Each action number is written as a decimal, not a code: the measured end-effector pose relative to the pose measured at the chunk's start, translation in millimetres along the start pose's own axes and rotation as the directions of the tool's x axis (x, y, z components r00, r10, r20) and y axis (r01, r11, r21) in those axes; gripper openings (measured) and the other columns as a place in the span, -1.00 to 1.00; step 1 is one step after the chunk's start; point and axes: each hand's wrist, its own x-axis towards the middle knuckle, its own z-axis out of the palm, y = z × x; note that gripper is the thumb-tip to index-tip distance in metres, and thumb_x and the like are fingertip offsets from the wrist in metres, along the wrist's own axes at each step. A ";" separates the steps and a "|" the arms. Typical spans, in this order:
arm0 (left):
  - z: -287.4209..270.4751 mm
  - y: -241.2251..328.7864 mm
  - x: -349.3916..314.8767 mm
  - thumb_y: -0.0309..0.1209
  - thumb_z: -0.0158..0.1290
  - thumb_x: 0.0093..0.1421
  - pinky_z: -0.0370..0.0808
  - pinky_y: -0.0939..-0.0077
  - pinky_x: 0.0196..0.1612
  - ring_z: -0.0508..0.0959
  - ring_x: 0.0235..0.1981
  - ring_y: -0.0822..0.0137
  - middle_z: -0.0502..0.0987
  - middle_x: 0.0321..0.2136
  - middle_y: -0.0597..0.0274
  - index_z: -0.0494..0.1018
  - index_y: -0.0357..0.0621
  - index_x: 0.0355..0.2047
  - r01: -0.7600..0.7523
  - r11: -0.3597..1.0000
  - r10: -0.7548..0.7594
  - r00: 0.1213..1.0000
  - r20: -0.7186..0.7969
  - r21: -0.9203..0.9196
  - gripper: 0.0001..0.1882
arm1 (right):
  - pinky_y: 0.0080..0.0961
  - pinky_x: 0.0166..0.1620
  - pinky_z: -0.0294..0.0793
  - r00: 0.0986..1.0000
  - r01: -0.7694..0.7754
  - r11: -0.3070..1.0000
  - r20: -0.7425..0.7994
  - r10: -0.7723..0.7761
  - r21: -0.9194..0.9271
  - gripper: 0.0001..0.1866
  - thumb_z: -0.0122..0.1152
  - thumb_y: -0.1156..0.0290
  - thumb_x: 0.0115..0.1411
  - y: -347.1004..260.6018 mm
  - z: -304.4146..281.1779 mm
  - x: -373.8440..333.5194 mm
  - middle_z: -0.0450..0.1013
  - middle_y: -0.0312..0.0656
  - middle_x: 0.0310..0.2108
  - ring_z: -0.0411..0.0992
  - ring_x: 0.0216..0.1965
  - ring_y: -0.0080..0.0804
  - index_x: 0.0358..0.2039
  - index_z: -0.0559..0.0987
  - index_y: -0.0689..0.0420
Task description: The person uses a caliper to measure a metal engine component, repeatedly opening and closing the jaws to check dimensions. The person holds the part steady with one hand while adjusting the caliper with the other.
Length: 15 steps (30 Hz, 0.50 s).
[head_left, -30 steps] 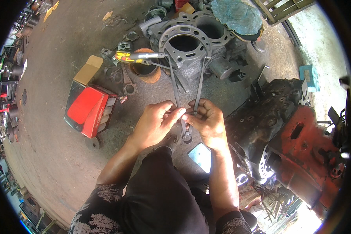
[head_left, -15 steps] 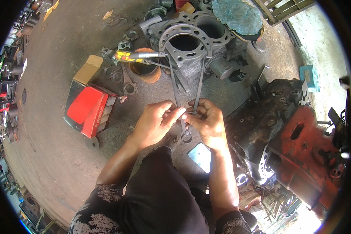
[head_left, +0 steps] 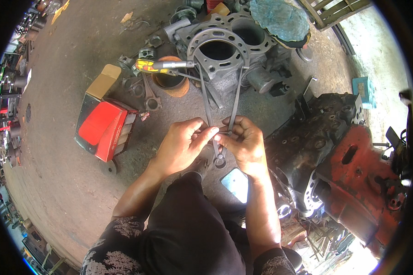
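A dusty, stained concrete floor stretched widely on the left. Bright light whitened it at the right, near a slatted wooden frame.

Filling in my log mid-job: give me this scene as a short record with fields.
Left hand: fingers pinching the two-legged caliper-like tool
Right hand: fingers on the same tool
Tool legs: spread apart toward the engine block; tip contact unclear
Engine block: ahead, two round bores showing
Left side: open red box, hollow orange cylinder
Right side: dark casting, red metal part
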 end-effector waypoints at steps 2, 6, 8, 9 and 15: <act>-0.1 -0.6 -0.6 -0.32 0.18 0.35 0.42 0.38 -0.53 0.55 -0.64 0.33 0.55 -0.59 -0.07 0.45 -0.35 -0.46 -0.035 0.999 0.035 0.999 -0.012 0.002 -0.66 | -0.54 -0.21 0.63 1.000 0.000 1.000 0.002 0.000 -0.002 -0.60 0.38 0.65 0.18 0.7 0.2 0.6 0.62 0.03 -0.23 0.61 -0.24 -0.42 -0.02 0.43 0.43; -0.1 -0.2 -0.6 -0.32 0.18 0.35 0.43 0.38 -0.53 0.57 -0.63 0.32 0.56 -0.58 -0.08 0.45 -0.35 -0.46 -0.016 1.000 0.015 1.000 -0.009 -0.026 -0.67 | -0.55 -0.23 0.63 1.000 0.003 1.000 -0.010 -0.003 0.004 -0.61 0.38 0.65 0.18 1.9 1.1 0.7 0.62 0.02 -0.25 0.61 -0.26 -0.44 -0.02 0.44 0.43; -0.4 0.5 -0.7 -0.32 0.18 0.35 0.44 0.38 -0.52 0.59 -0.61 0.30 0.57 -0.57 -0.08 0.46 -0.35 -0.45 -0.016 1.000 0.016 1.000 -0.006 -0.009 -0.67 | -0.55 -0.24 0.62 1.000 0.003 1.000 -0.015 -0.003 0.004 -0.61 0.38 0.65 0.18 1.9 1.6 0.4 0.62 0.02 -0.25 0.60 -0.27 -0.44 -0.02 0.44 0.43; -0.5 0.9 -0.6 -0.32 0.18 0.35 0.45 0.38 -0.52 0.60 -0.61 0.30 0.58 -0.57 -0.08 0.46 -0.35 -0.45 -0.001 1.000 0.001 1.000 -0.004 -0.016 -0.67 | -0.55 -0.24 0.62 1.000 0.002 1.000 -0.017 -0.002 0.003 -0.61 0.38 0.65 0.18 1.8 1.7 0.1 0.62 0.01 -0.25 0.60 -0.27 -0.45 -0.02 0.44 0.43; -0.8 0.8 0.0 -0.32 0.18 0.35 0.47 0.38 -0.51 0.63 -0.59 0.29 0.60 -0.55 -0.07 0.47 -0.36 -0.44 -0.011 1.000 0.010 1.000 -0.008 -0.019 -0.67 | -0.56 -0.24 0.63 1.000 0.006 1.000 -0.009 -0.006 0.018 -0.60 0.37 0.64 0.19 4.0 1.7 1.1 0.60 -0.02 -0.23 0.60 -0.27 -0.42 0.01 0.44 0.41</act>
